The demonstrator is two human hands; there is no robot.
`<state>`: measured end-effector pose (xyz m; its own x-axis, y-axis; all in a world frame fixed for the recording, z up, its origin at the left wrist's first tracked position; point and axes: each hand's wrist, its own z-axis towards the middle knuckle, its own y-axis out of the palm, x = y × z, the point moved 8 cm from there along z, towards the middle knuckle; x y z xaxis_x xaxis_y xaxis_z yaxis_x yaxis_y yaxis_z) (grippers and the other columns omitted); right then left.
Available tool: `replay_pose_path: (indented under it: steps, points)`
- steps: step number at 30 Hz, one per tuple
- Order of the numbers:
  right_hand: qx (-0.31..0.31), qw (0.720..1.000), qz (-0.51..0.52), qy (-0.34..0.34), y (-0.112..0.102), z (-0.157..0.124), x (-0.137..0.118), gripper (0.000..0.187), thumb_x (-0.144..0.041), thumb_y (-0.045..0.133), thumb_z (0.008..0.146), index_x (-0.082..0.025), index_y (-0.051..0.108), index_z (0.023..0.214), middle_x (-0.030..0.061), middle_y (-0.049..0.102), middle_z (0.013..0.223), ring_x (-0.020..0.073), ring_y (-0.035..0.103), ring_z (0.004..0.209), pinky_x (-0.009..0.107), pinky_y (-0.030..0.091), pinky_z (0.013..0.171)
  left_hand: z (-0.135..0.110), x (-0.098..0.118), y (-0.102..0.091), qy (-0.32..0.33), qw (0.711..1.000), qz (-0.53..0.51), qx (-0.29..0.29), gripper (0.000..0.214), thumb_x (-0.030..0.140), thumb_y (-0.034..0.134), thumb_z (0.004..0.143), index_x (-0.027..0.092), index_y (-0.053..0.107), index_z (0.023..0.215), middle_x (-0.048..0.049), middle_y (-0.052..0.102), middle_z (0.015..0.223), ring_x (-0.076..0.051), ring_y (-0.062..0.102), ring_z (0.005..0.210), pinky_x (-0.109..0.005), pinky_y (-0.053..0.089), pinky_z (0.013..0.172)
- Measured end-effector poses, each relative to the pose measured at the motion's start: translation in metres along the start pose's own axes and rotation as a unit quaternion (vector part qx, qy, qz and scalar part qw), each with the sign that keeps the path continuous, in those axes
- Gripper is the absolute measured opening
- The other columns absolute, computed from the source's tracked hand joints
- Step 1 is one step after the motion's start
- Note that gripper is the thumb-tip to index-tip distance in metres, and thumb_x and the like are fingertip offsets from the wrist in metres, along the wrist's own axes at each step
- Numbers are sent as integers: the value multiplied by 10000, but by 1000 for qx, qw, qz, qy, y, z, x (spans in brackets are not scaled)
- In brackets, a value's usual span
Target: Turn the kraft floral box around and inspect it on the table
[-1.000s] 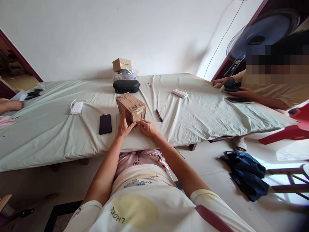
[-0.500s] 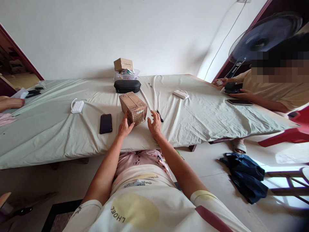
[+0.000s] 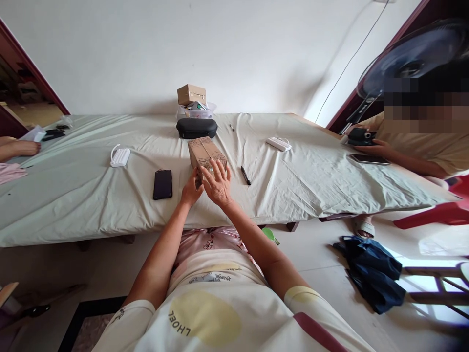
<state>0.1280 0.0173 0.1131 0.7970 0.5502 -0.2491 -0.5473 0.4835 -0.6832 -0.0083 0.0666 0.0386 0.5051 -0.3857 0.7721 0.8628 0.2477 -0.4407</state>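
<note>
A brown cardboard box (image 3: 205, 150) with dark line drawings lies on the cloth in front of me. My left hand (image 3: 191, 189) grips its near left corner, fingers along the side. Across the near end of the box, my right hand (image 3: 218, 185) rests with fingers spread, hiding most of that face. A black phone (image 3: 162, 185) lies to the left of my hands. To their right is a black pen (image 3: 245, 175). Just behind the box sits a black zipped case (image 3: 197, 128).
White power banks with cable loops lie left (image 3: 120, 157) and right (image 3: 279, 143). A clear plastic tub (image 3: 198, 112) carries a small carton (image 3: 191, 94) by the wall. At right, a person holds a dark device (image 3: 362, 137) near a tablet (image 3: 370, 159). Another person's hand (image 3: 27, 147) rests far left.
My right hand has moved left from beside the pen onto the near end of the box. My left hand stays at the box's left corner. The view has shifted slightly.
</note>
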Motion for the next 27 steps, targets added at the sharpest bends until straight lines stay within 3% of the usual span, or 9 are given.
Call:
replay_pose_path:
  steps: [5,9,13,17,24,27]
  points:
    - [-6,1000,-1,12,9,5,3,528,-288,514,1030,-360,509,1554,65,394,1706,349,258,1622,676,115,1312,0,1,4,9,999,18,-36,798,239,607,909,230,316,1652,-118,676,1452,-249,765,1064,-400,602,994]
    - [12,1000,-1,11,7,2,17,555,-259,525,1012,-351,494,1559,61,393,1703,341,245,1627,674,124,1318,2,-7,7,-1,997,69,-47,614,183,560,901,224,533,1513,-89,777,1247,-263,746,1121,-406,574,1046]
    - [53,998,10,34,0,-1,40,586,-254,483,1014,-301,432,1596,93,380,1699,337,237,1631,647,225,1313,4,-11,10,-6,995,86,-53,449,172,563,896,231,679,1325,-87,785,1188,-262,744,1112,-408,570,1046]
    - [87,994,36,51,-5,-3,58,619,-224,405,1016,-220,358,1633,148,372,1685,314,268,1623,603,297,1311,4,-13,9,-22,996,78,-47,411,170,597,892,225,703,1285,-103,776,1200,-266,737,1118,-407,569,1026]
    - [89,988,99,82,8,-16,74,674,-227,373,1011,-181,236,1670,168,341,1703,282,285,1618,557,367,1299,3,-8,6,-17,997,60,-45,401,169,611,898,233,700,1284,-92,793,1151,-272,744,1088,-418,565,1019]
    - [85,985,110,100,16,-24,80,667,-225,382,1004,-168,257,1657,190,416,1650,282,390,1561,531,444,1247,2,-7,5,-17,997,64,-45,364,175,619,905,228,707,1254,-90,802,1107,-278,749,1070,-418,570,1007]
